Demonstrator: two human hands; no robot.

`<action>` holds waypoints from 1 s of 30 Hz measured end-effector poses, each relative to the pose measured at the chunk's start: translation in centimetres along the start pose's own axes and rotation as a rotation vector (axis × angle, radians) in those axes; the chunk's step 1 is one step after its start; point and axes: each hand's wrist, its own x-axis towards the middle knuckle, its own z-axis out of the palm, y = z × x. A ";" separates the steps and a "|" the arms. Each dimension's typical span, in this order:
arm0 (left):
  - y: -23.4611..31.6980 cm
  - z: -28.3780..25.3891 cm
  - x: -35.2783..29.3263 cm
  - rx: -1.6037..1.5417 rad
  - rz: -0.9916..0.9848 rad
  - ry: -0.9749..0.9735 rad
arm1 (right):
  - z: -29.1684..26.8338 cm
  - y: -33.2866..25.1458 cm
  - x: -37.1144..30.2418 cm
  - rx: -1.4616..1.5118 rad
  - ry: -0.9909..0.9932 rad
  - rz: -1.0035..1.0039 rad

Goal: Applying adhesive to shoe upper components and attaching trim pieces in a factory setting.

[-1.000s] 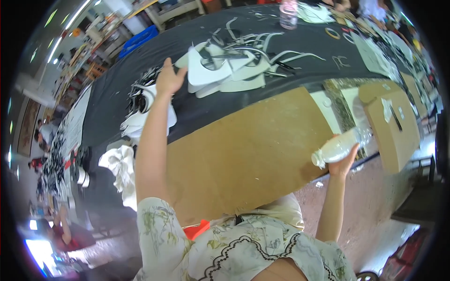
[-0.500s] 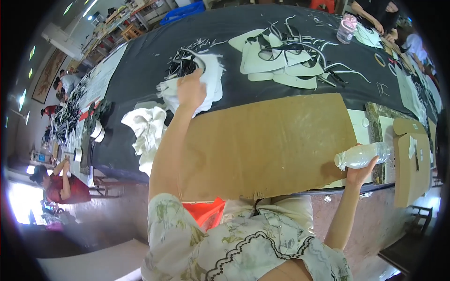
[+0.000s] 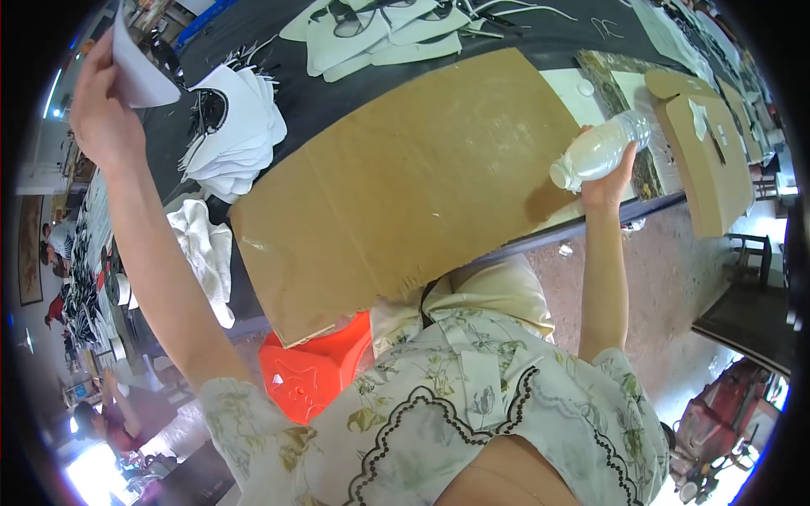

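High at the far left, my left hand [image 3: 101, 110] is closed on the edge of a white flat piece [image 3: 139, 67], lifted above the table. Just right of it lies a stack of white flat pieces [image 3: 245, 126] with black and white straps along its far edge. My right hand [image 3: 612, 181] wraps around a clear plastic bottle [image 3: 603, 150] of whitish contents, tilted with its neck to the left. The bottle is over the right end of a brown cardboard sheet [image 3: 413, 177], which lies in front of me.
A crumpled white cloth [image 3: 202, 253] hangs at the table's left edge. Beyond the cardboard is another pile of white pieces with straps [image 3: 371, 34]. An open cardboard box [image 3: 704, 152] stands at the right, and a red plastic stool [image 3: 312, 379] is below the table.
My left hand has moved from the stack to the upper left, taking a white piece off it. My right hand still holds the bottle. The whole view has shifted and turned.
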 end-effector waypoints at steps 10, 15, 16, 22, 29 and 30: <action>-0.8 1.5 -22.6 0.413 0.127 -1.083 | -1.2 -0.9 -0.5 0.118 -0.246 0.125; -0.7 0.2 -26.5 0.469 -0.069 -0.807 | 0.3 -0.7 -0.7 -0.011 -0.147 0.097; -0.9 0.4 -26.2 0.443 -0.175 -0.681 | 0.9 -1.1 -0.8 -0.035 -0.138 0.076; -3.8 5.7 -24.5 0.489 -0.218 -0.684 | 7.8 1.4 -0.9 0.006 -0.365 0.307; -8.0 7.9 -22.4 0.434 -0.470 -0.408 | 12.2 7.9 -2.7 -0.101 -0.301 0.628; -8.7 7.4 -21.8 0.491 -0.498 -0.358 | 12.7 9.0 -2.7 -0.092 -0.301 0.703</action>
